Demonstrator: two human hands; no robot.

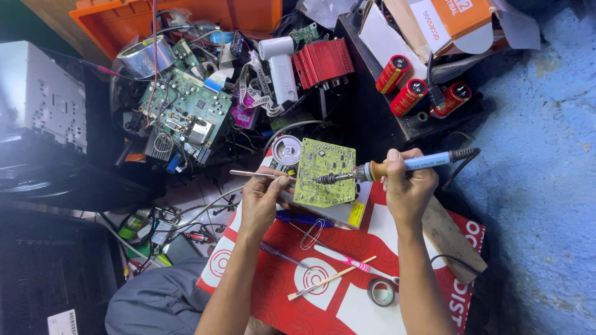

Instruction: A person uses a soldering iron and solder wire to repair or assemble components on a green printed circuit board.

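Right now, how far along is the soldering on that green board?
Done: the green circuit board sits out on the work surface, propped by the left hand, which also holds tweezers. In hand: the right hand grips the soldering iron, tip on the board's right edge. Left: cannot tell how many joints remain; they are too small to see.

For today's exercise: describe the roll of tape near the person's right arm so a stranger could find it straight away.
Start at the red and white printed board across the person's lap. Near its lower edge, just left of the right forearm, lies the roll of tape, flat. It is the only ring there; the toothbrush and wooden stick beside it are long and thin.
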